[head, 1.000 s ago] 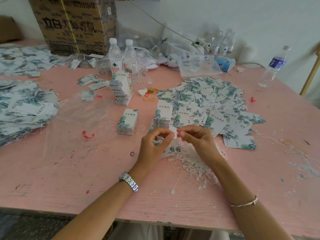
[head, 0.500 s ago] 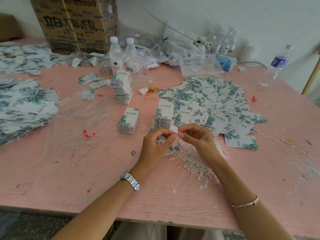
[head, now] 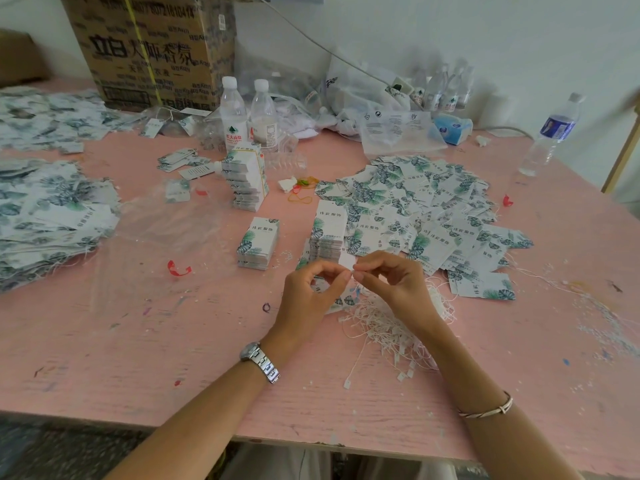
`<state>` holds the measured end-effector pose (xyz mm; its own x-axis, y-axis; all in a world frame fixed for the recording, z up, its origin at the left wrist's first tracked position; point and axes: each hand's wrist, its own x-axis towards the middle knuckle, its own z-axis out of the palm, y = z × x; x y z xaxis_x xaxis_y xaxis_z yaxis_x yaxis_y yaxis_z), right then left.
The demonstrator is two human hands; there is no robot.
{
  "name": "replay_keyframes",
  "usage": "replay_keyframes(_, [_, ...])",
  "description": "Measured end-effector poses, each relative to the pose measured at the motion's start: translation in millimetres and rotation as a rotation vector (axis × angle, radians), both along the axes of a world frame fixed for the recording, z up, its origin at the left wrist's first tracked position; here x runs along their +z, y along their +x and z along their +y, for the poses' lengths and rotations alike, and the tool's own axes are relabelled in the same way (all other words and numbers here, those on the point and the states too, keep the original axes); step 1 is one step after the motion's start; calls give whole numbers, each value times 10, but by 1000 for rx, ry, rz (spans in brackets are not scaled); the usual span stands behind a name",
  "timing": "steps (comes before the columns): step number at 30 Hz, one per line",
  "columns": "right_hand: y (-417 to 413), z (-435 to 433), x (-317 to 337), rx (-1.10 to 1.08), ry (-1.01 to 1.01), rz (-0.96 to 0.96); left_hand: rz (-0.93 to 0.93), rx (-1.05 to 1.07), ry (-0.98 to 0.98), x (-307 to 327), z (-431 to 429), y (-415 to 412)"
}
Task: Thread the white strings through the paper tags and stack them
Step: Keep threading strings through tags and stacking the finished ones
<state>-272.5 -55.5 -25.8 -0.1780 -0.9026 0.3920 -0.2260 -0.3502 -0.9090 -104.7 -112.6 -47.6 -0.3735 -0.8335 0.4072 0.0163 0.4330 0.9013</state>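
Observation:
My left hand [head: 308, 296] pinches a white paper tag [head: 347, 262] between thumb and forefinger, just above the table. My right hand [head: 394, 282] meets it fingertip to fingertip and pinches what looks like a thin white string at the tag's edge; the string itself is too fine to make out. Under my right hand lies a tangle of white strings [head: 384, 327]. Behind my hands stand neat stacks of leaf-printed tags [head: 327, 239], [head: 258, 242], [head: 247, 180]. A wide loose heap of tags [head: 426, 213] spreads to the right.
On the pink table [head: 138, 341] lie more heaps of tags [head: 45, 220] at the left, a clear plastic bag [head: 156, 244], two water bottles [head: 233, 116], a cardboard box [head: 152, 46] at the back, and another bottle [head: 550, 133] at the far right.
Both hands stay together over the strings, fingertips touching; they have barely shifted. The view has dipped slightly.

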Motion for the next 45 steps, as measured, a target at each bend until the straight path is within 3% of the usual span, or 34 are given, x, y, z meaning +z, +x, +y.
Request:
replay_keyframes(16, [7,-2,-5,24,41,-90,-54,-16,-68,8,7,-15])
replay_keyframes(26, [-33,-9,1,124,220,-215,-138,-35,-123,23,23,-8])
replay_keyframes(45, [-21,-34,-29,161,191,-213,-121,-9,-166,24,24,21])
